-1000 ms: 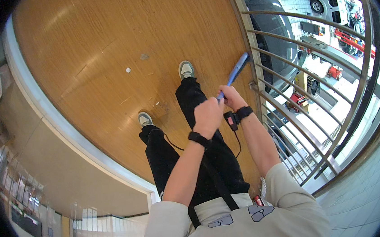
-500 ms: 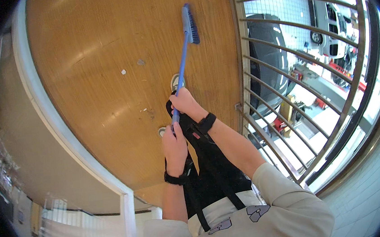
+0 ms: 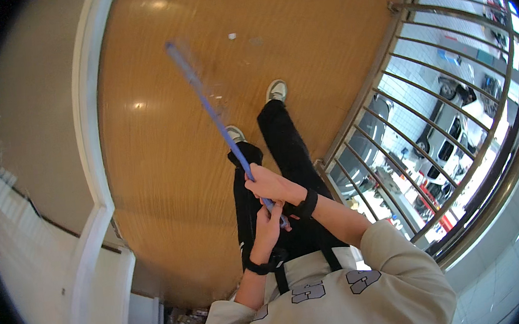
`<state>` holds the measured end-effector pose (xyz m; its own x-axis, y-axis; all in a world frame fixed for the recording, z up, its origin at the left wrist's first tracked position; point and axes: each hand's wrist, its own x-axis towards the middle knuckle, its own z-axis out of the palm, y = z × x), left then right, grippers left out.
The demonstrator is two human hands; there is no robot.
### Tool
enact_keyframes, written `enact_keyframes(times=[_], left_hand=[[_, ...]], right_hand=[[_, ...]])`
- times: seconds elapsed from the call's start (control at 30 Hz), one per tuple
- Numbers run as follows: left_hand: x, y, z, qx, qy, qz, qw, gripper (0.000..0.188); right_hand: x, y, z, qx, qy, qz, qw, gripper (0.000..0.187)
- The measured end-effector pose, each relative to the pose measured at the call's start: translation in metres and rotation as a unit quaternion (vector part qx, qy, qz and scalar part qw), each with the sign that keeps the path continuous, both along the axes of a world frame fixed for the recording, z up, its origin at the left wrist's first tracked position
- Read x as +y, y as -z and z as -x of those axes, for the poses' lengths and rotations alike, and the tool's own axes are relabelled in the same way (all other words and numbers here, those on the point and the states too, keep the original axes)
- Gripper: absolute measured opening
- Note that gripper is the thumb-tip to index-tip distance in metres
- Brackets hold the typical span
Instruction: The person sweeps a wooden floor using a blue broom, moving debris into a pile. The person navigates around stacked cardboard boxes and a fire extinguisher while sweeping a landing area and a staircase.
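Observation:
Both my hands are wrapped round the blue handle of a broom (image 3: 215, 117). My left hand (image 3: 267, 230) grips close to the handle's lower end, near my waist. Just above it, my right hand (image 3: 272, 183) is closed on the same handle. From my hands the broom slants up and to the left across the wooden floor (image 3: 167, 170). Its head, at the far end, is smeared by motion, so the bristles are hard to make out. A small white scrap (image 3: 232, 36) lies on the floor beyond my feet. Small debris (image 3: 218, 97) is scattered beside the handle.
A metal railing (image 3: 429, 124) runs along the right, with parked cars (image 3: 443, 140) seen below through its bars. On the left, a white-edged wall (image 3: 86, 103) borders the floor. My shoes (image 3: 276, 91) stand on the wood, one ahead of the other.
The broom head has swung from the right side near the railing over to the left. My hands have come closer to my body, and the view has turned. One foot has stepped forward.

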<state>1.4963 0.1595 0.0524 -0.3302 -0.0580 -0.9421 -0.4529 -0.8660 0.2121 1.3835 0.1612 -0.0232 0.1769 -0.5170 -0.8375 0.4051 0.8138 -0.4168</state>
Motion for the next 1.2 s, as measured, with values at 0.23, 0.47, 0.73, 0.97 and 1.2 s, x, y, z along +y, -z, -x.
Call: enact_keyframes(times=[0.23, 0.47, 0.73, 0.97, 1.2], left_hand=[[-0.017, 0.029, -0.069, -0.103, -0.096, 0.02, 0.99, 0.03], [-0.03, 0.087, -0.026, -0.161, -0.157, 0.001, 0.974, 0.028], [-0.032, 0.1, 0.194, -0.077, -0.102, 0.043, 0.991, 0.023], [-0.044, 0.09, 0.349, 0.037, 0.007, 0.139, 0.99, 0.031], [-0.066, 0.086, 0.393, 0.157, -0.022, 0.138, 0.978, 0.029]], right_hand=[[-0.029, 0.073, -0.105, -0.091, -0.243, 0.046, 0.965, 0.027], [-0.032, 0.136, -0.067, -0.094, -0.224, -0.101, 0.965, 0.023], [-0.02, 0.122, 0.175, -0.066, -0.087, -0.187, 0.976, 0.026], [-0.012, 0.09, 0.354, 0.011, -0.011, -0.201, 0.98, 0.03], [-0.049, 0.047, 0.411, 0.138, 0.077, -0.175, 0.972, 0.014]])
